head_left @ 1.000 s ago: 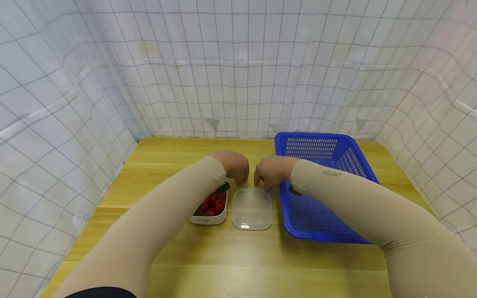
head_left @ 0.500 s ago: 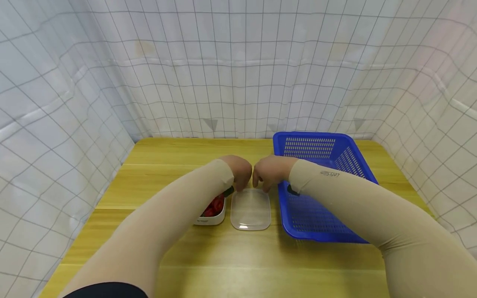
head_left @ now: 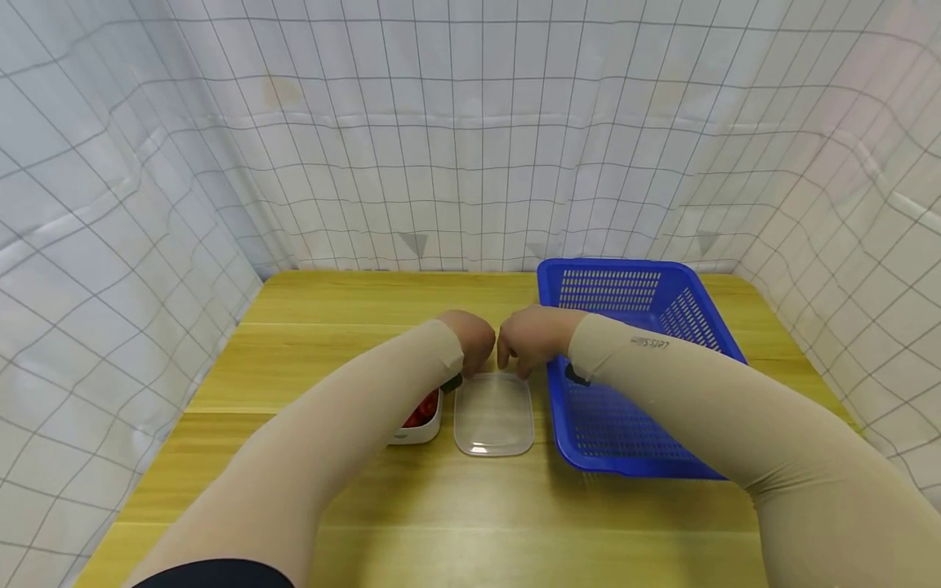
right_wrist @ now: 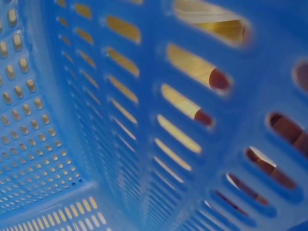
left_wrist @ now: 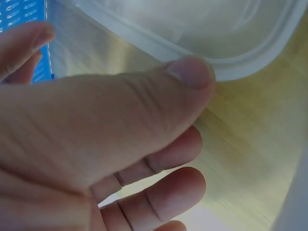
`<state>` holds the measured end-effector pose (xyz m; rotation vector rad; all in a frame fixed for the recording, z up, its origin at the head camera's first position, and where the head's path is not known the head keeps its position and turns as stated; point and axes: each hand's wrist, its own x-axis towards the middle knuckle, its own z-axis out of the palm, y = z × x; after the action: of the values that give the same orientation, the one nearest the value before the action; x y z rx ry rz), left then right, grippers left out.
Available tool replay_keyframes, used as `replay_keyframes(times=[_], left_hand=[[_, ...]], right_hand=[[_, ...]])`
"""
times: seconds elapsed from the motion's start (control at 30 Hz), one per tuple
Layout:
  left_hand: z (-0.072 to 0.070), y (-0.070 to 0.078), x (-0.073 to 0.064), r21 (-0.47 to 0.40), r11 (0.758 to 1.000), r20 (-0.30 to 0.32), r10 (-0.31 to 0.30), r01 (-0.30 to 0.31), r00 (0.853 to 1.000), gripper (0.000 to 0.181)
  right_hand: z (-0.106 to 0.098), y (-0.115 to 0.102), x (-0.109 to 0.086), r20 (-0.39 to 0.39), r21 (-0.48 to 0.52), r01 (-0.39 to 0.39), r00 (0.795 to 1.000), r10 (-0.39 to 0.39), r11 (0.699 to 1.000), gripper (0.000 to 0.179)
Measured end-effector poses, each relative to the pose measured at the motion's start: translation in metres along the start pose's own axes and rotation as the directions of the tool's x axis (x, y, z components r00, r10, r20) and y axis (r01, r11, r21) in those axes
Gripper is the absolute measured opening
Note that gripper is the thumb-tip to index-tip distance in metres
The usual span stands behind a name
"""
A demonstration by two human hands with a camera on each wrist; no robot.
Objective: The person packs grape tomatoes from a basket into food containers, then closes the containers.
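A clear, rounded-square plastic lid (head_left: 494,416) lies on the table between a white box (head_left: 416,434) and a blue basket (head_left: 625,467). My left hand (head_left: 470,336) is at the lid's far left corner. In the left wrist view its thumb (left_wrist: 190,72) overlaps the lid's rim (left_wrist: 226,72), while the other fingers (left_wrist: 178,190) lie loosely bent below, apart from the rim. My right hand (head_left: 535,336) points down at the far right corner, its fingertips right at the edge. Through the basket's slots, the right wrist view shows only bits of those fingers (right_wrist: 219,79).
Red pieces (head_left: 425,410) fill the white box, which the left sleeve (head_left: 367,408) partly covers. The right forearm (head_left: 684,376) passes over the slotted basket. White grid-patterned curtains (head_left: 478,147) enclose the wooden table (head_left: 353,306) at the back and sides.
My left hand has moved right and slightly nearer, from over the box's edge to the lid's corner, covering more of the box. The right hand has stayed almost in place.
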<state>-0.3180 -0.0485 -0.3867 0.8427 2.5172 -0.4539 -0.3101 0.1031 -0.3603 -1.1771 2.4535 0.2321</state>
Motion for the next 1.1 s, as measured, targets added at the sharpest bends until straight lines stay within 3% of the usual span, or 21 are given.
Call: replay_keyframes(times=[0.33,0.63,0.73,0.9,1.1], left_hand=[[0.003,-0.002,0.003,-0.069,0.997,0.014,-0.021,0.022,1.000,0.029],[0.005,0.001,0.003,-0.062,0.998,0.031,-0.005,0.007,1.000,0.035],[0.004,-0.003,0.004,-0.061,0.998,-0.004,-0.001,0.001,1.000,0.034],[-0.005,-0.014,-0.004,-0.061,0.996,-0.065,0.059,-0.063,0.996,0.034],[-0.010,-0.028,-0.018,-0.092,0.985,-0.180,0.128,-0.147,0.975,0.014]], right_hand=[[0.000,0.001,0.001,0.002,-0.008,0.002,1.000,-0.002,1.000,0.034],[-0.001,-0.001,0.000,-0.015,-0.006,0.003,1.000,-0.004,1.000,0.033],[-0.002,-0.002,-0.001,-0.019,-0.009,0.008,1.000,-0.009,1.000,0.034],[-0.002,0.001,-0.003,-0.021,0.033,0.017,1.000,-0.016,0.999,0.036],[-0.004,0.005,-0.009,-0.060,0.143,0.007,0.998,0.001,0.990,0.039]])
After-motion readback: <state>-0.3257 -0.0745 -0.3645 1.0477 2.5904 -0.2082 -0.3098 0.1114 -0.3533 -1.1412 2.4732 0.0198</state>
